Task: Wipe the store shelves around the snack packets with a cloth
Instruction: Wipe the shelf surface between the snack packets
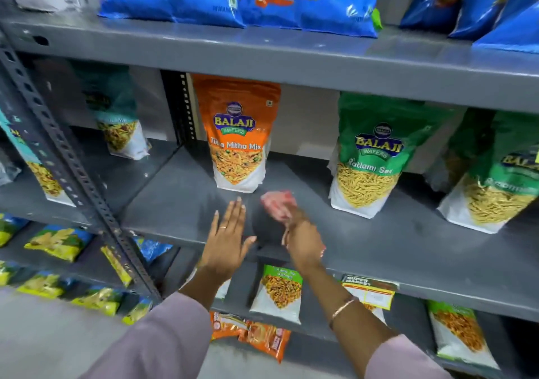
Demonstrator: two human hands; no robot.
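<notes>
A: Right hand (303,241), state?
B: Blurred. Its fingers are bunched round the cloth (278,206), which sticks out ahead of the knuckles, low over the shelf (379,241). I cannot tell whether it touches.
A: Left hand (229,241)?
B: Flat, fingers straight, holding nothing. It is just left of the grip, at the shelf's front edge.
A: Packets?
B: Orange packet (237,133) stands upright just beyond the cloth, slightly left. Green packet (367,157) stands upright to the grip's right, apart from it.
</notes>
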